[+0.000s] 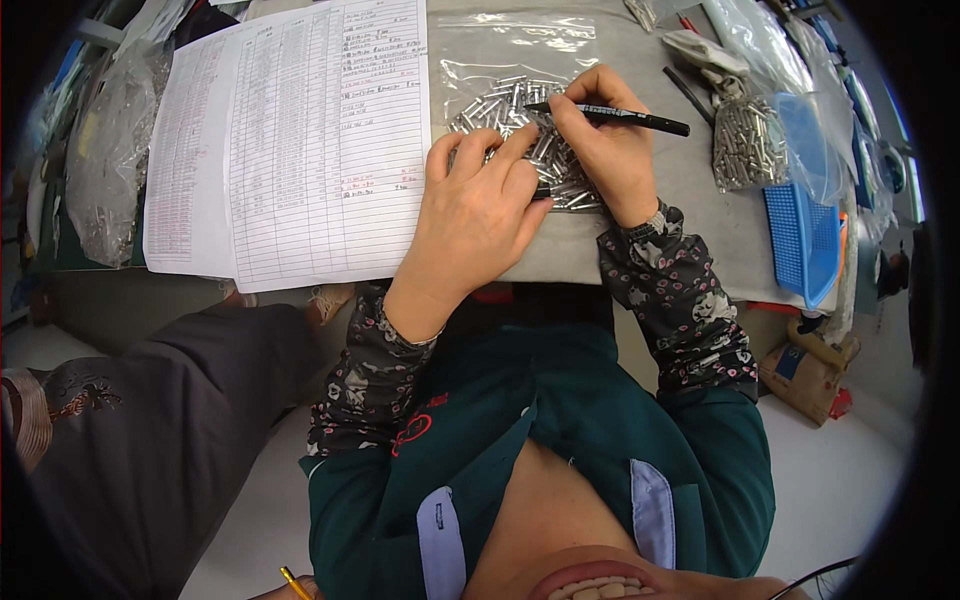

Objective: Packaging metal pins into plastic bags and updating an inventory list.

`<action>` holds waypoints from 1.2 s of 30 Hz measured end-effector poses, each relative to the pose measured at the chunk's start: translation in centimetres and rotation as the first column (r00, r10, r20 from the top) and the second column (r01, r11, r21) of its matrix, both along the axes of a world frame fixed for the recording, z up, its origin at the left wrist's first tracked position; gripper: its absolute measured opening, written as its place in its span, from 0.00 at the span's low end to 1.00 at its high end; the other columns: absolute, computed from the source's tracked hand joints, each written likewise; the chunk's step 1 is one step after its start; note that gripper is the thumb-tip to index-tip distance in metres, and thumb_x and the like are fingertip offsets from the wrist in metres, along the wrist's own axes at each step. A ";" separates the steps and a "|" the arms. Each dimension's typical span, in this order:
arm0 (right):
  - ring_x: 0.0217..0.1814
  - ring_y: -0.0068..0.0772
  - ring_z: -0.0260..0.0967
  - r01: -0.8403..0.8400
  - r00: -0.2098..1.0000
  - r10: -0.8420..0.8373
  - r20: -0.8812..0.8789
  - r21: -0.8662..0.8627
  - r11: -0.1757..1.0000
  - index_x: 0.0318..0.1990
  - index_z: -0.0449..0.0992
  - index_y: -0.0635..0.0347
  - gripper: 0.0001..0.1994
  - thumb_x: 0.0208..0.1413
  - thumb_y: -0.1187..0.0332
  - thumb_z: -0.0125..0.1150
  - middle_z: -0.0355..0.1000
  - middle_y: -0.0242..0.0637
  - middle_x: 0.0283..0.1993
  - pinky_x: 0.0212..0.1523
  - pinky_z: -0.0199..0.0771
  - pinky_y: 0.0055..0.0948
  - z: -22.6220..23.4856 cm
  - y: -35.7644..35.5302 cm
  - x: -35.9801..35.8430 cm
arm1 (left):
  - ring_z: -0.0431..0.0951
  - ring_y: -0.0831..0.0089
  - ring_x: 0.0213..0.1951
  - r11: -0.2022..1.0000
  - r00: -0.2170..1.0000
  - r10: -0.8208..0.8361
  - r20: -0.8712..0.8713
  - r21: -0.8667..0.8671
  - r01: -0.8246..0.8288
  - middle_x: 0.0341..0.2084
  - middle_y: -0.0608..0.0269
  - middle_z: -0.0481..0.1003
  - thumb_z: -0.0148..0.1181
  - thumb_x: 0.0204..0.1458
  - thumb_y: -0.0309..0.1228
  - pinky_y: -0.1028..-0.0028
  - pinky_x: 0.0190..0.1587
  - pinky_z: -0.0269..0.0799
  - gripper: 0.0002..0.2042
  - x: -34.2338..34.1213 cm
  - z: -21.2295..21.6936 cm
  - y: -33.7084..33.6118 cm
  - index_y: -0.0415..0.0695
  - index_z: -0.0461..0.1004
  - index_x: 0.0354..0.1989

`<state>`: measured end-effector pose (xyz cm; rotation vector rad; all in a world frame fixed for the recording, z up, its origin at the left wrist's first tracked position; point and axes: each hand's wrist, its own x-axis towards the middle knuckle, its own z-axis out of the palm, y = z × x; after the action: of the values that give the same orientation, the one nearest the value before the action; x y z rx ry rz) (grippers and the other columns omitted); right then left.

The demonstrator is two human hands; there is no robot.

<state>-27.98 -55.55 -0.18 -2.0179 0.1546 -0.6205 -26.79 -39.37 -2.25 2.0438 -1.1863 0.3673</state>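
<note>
A clear zip bag (520, 40) full of small silver metal pins (490, 100) lies flat on the table in front of me. My right hand (610, 150) grips a black marker pen (640, 120), its bare tip touching or just above the bag's upper face. My left hand (475, 205) lies over the left part of the bag, fingers bent and pressing on it. A short black pen cap (541, 190) pokes out between its thumb and fingers. Under that hand, part of the bag and pins is hidden.
Printed list sheets (290, 150) lie left of the bag. Rightward are another bag of metal pins (748, 150), a blue plastic basket (800, 245) and a dark pen (688, 95). A plastic bag (115, 160) sits far left. Beside me is a person in dark trousers (180, 430).
</note>
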 end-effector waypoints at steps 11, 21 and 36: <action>0.19 0.10 0.57 -0.005 1.000 0.005 -0.021 -0.032 0.999 0.24 0.69 0.63 0.06 0.45 0.72 0.60 0.65 0.24 0.19 0.19 0.58 0.16 0.2 -0.1 -0.2 | 0.67 0.62 0.46 1.000 1.000 -0.012 -0.014 0.002 0.012 0.47 0.57 0.71 0.65 0.37 0.32 0.59 0.52 0.56 0.13 0.0 0.0 -0.1 0.40 0.70 0.28; 0.22 0.10 0.56 0.022 1.000 -0.022 -0.006 0.032 0.999 0.25 0.68 0.64 0.05 0.46 0.74 0.58 0.64 0.24 0.21 0.21 0.57 0.15 0.4 0.0 -0.4 | 0.68 0.60 0.44 0.999 1.000 -0.018 -0.020 -0.030 0.017 0.48 0.59 0.71 0.63 0.38 0.32 0.60 0.50 0.57 0.12 0.0 -0.1 -0.2 0.40 0.67 0.26; 0.22 0.11 0.57 -0.025 0.999 0.026 -0.024 0.046 0.999 0.25 0.68 0.64 0.05 0.45 0.73 0.58 0.65 0.26 0.21 0.22 0.58 0.15 0.0 -0.3 -0.2 | 0.67 0.62 0.45 1.000 1.000 -0.016 -0.003 -0.007 0.016 0.47 0.57 0.71 0.65 0.37 0.32 0.59 0.52 0.56 0.13 0.1 -0.2 -0.1 0.41 0.69 0.27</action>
<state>-28.22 -55.81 -0.13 -1.9806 0.1563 -0.5715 -26.74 -39.52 -2.42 2.0274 -1.1973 0.3603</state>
